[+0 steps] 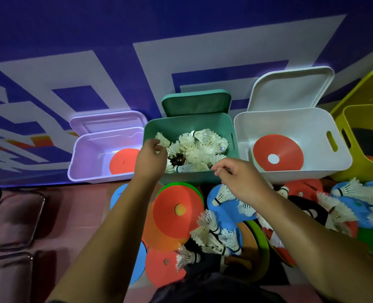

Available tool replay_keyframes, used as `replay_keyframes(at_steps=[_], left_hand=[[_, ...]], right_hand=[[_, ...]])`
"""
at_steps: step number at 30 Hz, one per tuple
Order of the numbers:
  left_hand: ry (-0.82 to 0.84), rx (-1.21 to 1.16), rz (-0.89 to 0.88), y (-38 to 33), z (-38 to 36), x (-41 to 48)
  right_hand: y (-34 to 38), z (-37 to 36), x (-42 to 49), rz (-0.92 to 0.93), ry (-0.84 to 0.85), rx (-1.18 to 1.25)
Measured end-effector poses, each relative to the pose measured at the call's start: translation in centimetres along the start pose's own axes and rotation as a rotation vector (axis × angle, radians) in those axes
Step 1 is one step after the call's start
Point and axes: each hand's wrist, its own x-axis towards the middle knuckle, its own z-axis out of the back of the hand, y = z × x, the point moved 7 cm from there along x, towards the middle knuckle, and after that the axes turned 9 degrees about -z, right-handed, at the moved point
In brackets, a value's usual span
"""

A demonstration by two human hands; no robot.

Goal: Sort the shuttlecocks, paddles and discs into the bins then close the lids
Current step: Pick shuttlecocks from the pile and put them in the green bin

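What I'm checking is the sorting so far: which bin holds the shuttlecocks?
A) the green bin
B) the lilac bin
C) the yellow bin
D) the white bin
A: the pile of white shuttlecocks lies inside the green bin, in the middle of the row.

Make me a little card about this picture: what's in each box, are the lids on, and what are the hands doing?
lilac bin: orange disc
green bin: heap of shuttlecocks
white bin: red disc
yellow bin: dark paddles, partly cut off
lids: green lid, white lid, lilac lid all up
left hand: over green bin, beside one shuttlecock; grip unclear
right hand: at green bin's front rim; grip unclear
floor: loose discs, loose shuttlecocks unsorted
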Motion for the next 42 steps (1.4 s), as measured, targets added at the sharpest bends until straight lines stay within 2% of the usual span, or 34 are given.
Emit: replay_keyframes(at_steps=[3, 5, 10, 16, 19, 24, 28, 32, 37, 42], left_hand=[[-0.042, -0.148, -0.018, 1.0, -0.2, -3.2], [-0.01, -0.211, -0.012, 2.1, -0.5, -5.1], [0.093, -0.156, 0.028, 5.0, -1.2, -8.8], [0.148, -0.133, 0.096, 8.0, -2.4, -13.3], [0.178, -0.091, 0.128, 9.3, -3.5, -15.8], [0.35, 0.058, 0.412, 14.6, -6.8, -21.0], [0.381, -0.025, 0.577, 16.2, -8.9, -24.5], [0.297, -0.027, 0.591, 16.5, -9.7, -25.4], [0.349, 0.096, 0.49, 15.5, -9.9, -25.3], [0.339, 0.057, 0.462, 14.1, -8.3, -25.1]], right_hand=[[0.3, -0.9, 0.2, -0.001, 0.022, 0.001], [0.6, -1.7, 0.2, -0.011, 0.053, 0.011], [0.9, -4.9, -0.4, -0.032, 0.182, -0.004], [-1.2, -9.1, -1.4, -0.036, 0.348, -0.204], [-3.3, -10.1, -1.6, -0.081, 0.381, -0.36], [-6.9, -10.2, -1.7, -0.154, 0.469, -0.573], [-8.2, -10.4, -1.9, -0.158, 0.515, -0.58], [-8.7, -10.8, -2.3, -0.104, 0.513, -0.614], [-8.7, -10.6, -2.6, -0.069, 0.446, -0.661], [-7.5, -9.2, -2.6, -0.037, 0.399, -0.613]])
